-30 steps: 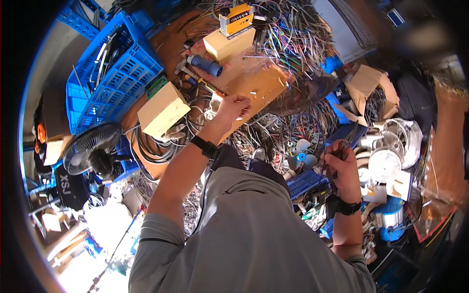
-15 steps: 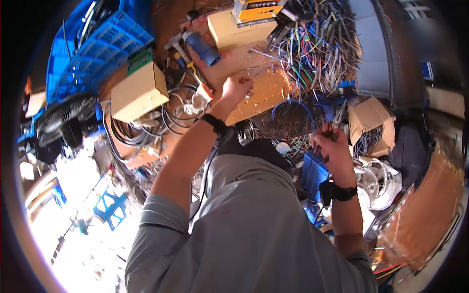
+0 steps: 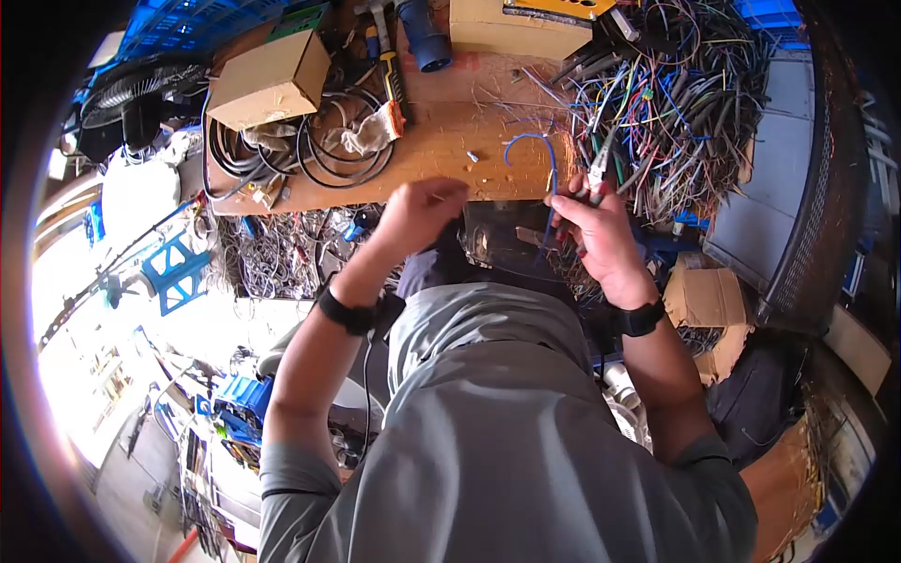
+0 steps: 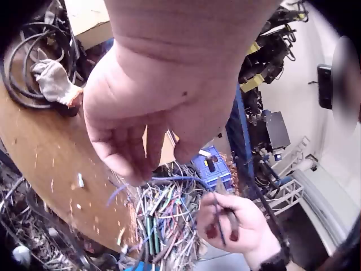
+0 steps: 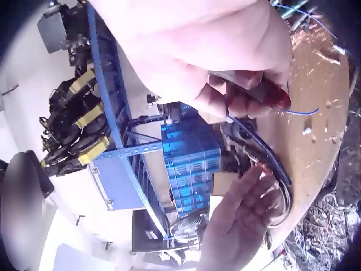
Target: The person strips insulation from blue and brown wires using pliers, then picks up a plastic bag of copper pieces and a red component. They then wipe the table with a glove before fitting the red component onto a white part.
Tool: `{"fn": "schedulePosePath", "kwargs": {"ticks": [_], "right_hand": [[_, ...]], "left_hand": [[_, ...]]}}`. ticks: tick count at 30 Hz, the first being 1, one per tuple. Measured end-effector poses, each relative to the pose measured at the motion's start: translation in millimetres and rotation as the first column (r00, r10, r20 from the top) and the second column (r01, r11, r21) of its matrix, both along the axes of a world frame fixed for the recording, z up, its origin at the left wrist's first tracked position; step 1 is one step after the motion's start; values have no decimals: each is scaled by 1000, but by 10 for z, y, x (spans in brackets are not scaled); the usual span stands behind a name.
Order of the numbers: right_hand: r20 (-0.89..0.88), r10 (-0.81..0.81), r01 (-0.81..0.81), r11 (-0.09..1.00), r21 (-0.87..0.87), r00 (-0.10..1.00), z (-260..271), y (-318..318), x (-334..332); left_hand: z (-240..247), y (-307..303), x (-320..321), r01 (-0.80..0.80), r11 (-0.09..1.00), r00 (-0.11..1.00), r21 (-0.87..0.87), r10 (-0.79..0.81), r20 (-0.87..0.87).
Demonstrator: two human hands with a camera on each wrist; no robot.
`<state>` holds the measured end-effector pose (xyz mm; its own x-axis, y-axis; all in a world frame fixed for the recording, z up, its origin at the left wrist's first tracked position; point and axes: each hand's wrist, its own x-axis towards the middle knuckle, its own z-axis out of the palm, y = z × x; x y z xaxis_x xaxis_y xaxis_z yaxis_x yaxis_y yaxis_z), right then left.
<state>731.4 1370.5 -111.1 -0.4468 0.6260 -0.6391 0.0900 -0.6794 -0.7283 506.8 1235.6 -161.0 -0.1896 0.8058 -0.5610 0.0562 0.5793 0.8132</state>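
Observation:
My right hand (image 3: 601,235) grips pliers (image 3: 599,174) with red handles, their metal jaws pointing away from me. A thin blue wire (image 3: 533,137) runs from the same hand and curls over the front of the wooden table; in the left wrist view the wire (image 4: 216,217) passes by the thumb. My left hand (image 3: 419,218) hovers at the table's front edge, fingers loosely bent around nothing. The right wrist view shows this left hand (image 5: 240,217) with its palm turned up. A red pliers handle (image 5: 276,97) sticks out below my right fingers.
A heap of coloured wire offcuts (image 3: 676,103) covers the right of the table (image 3: 436,155). To the left are a cardboard box (image 3: 267,80), black cable coils (image 3: 225,155), a glove (image 3: 371,131) and a hammer (image 3: 389,70). An open carton (image 3: 704,296) stands on the right.
The view has swung round toward the table. My right hand has come from the right side up to the table edge with pliers and blue wire; my left has drawn back from over the tabletop.

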Motion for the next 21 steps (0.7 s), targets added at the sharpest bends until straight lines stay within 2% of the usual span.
{"fn": "schedulePosePath", "kwargs": {"ticks": [1, 3, 5, 7, 9, 10, 11, 13, 14, 15, 18, 21], "right_hand": [[6, 28, -27, 999, -29, 1000, -36, -12, -49], [21, 59, -59, 998, -8, 998, -71, -62, -171], [48, 137, -137, 990, 12, 989, -81, -92, -284], [105, 208, -215, 974, 65, 972, -125, -100, -357], [143, 277, -293, 949, 113, 950, -117, -119, -419], [155, 304, -322, 941, 108, 940, -102, -114, -451], [163, 315, -334, 937, 107, 935, -107, -112, -468], [196, 468, -503, 839, 208, 862, -103, -109, -496], [229, 475, -524, 811, 261, 850, -78, -126, -512], [237, 476, -527, 810, 257, 847, -30, -133, -528], [212, 360, -386, 918, 92, 908, 124, -99, -532], [335, 403, -457, 885, 95, 851, 189, 57, -404]], "left_hand": [[24, -45, 164, -25, 992, 999, 124, 20, 38], [136, -48, 415, -41, 988, 981, 146, 12, 192], [26, -41, 601, -104, 976, 958, 191, 47, 284], [113, 22, 617, -198, 946, 929, 258, 97, 357], [160, 82, 537, -274, 950, 882, 151, 186, 432], [128, 93, 545, -349, 937, 837, 20, 302, 456], [91, 116, 522, -360, 933, 830, 19, 311, 464], [8, 179, 459, -438, 899, 716, -19, 361, 597], [-67, 208, 433, -450, 893, 657, -19, 345, 671], [-56, 222, 404, -451, 892, 650, -22, 346, 676], [-51, 265, 318, -450, 893, 692, -16, 360, 625], [-116, 290, 272, -508, 860, 623, -45, 403, 671]]}}
